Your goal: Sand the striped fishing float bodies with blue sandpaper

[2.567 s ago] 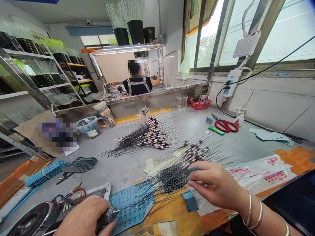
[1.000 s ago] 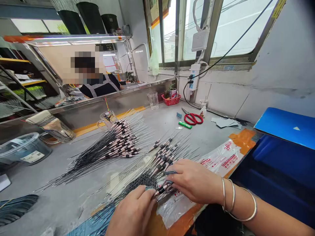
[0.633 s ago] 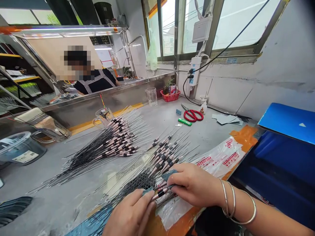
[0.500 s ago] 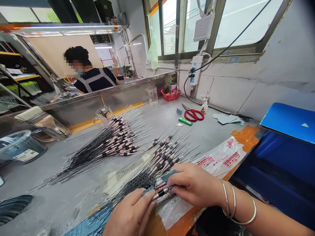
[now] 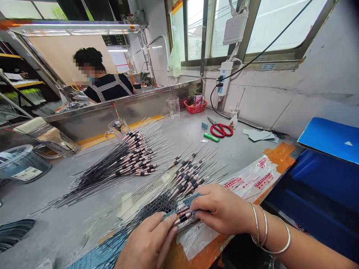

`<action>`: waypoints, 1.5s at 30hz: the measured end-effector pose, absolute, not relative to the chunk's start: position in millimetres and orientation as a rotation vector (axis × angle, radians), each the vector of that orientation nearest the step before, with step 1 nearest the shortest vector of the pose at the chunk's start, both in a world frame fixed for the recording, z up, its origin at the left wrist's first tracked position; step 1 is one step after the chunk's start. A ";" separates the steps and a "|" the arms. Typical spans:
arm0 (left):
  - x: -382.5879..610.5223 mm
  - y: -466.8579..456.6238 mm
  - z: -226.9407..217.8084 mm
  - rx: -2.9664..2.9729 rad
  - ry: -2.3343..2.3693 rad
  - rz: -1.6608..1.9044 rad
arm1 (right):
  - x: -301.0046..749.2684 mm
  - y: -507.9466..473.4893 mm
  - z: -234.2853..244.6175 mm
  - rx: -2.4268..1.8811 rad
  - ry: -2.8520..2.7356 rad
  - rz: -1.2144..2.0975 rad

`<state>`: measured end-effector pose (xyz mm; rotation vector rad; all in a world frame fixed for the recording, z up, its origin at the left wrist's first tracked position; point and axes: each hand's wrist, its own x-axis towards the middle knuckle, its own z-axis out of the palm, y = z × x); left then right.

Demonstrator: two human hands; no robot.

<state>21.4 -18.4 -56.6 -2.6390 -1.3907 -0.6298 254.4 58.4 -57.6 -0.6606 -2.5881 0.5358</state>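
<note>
- Plainly, the banded stick I'm working is slim and pale pink with a black band – it sits above the counter's front edge, over a printed plastic sheet.
- I have the left hand pinching its near end; the right hand grips a blue-grey strip at the far end. Whether those fingers press the stick too, I can't tell.
- Toward the counter's back edge, a glass mug holds a bright-tipped rod; a red basket carries a plant and a can.
- Loose sticks and a black mesh crowd my hands; red-handled scissors lie well apart.
</note>
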 end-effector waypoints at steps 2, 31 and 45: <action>22.5 -18.4 -56.1 -2.635 -1.396 -0.637 | 254.2 58.6 -57.7 -0.662 -2.587 0.547; 25.0 -18.9 -51.5 -2.643 -1.355 -0.653 | 254.1 57.6 -58.0 -0.640 -2.491 0.587; 26.5 -18.8 -54.7 -2.623 -1.368 -0.657 | 254.7 58.0 -60.5 -0.649 -2.492 0.647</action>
